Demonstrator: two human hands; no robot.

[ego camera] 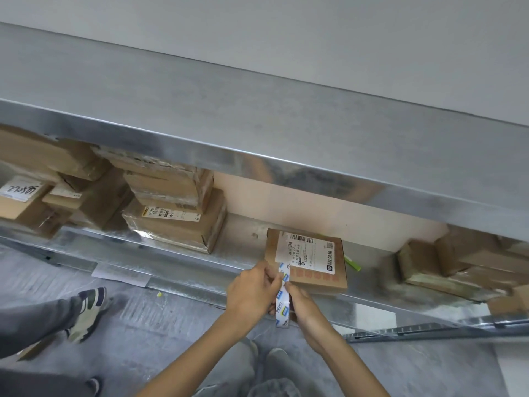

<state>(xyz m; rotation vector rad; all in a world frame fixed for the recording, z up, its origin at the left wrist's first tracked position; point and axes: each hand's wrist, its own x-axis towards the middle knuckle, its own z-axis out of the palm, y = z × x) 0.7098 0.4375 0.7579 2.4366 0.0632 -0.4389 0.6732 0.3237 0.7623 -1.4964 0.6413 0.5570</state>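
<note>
A small cardboard parcel (315, 270) with a white shipping label lies flat on the lower metal shelf (183, 253), near its front edge. A white strip of stickers with blue and yellow marks (282, 308) hangs down just in front of the parcel's left corner. My left hand (252, 290) pinches the strip near its top. My right hand (306, 305) grips the strip from the right side, a little lower. Both hands sit just below and in front of the parcel.
Stacked cardboard boxes (174, 210) fill the shelf to the left, and more boxes (446, 262) sit at the right. A wide metal upper shelf (257, 116) overhangs. Another person's leg and sneaker (88, 310) stand on the grey floor at left. A green marker (352, 263) lies behind the parcel.
</note>
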